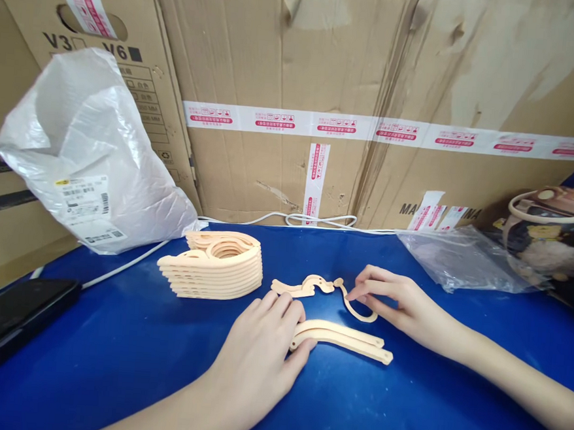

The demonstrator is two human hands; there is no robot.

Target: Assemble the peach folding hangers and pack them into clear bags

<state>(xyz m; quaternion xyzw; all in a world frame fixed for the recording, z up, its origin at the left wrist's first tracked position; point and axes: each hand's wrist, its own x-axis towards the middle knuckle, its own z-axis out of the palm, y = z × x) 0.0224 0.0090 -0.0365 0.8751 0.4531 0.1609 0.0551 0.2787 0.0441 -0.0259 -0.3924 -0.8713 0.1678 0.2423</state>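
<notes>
My left hand (266,338) is closed around the left ends of two curved beige hanger arms (344,340), which lie side by side over the blue surface. Its fingers hide those ends. On the right, my right hand (401,301) has its fingertips on a loose beige hanger hook (361,315), a thin curved piece. Between the hands and a little farther back lies a small wavy beige hanger piece (306,286), close to the hook's end. Farther left stands a neat stack of folded beige hangers (219,272).
A blue table (158,363) carries everything. At left are a white plastic bag (85,155) and a black phone (8,326). A white cable (262,220) runs along cardboard boxes (288,58). A clear bag (461,260) and a dark patterned container (550,240) sit at right.
</notes>
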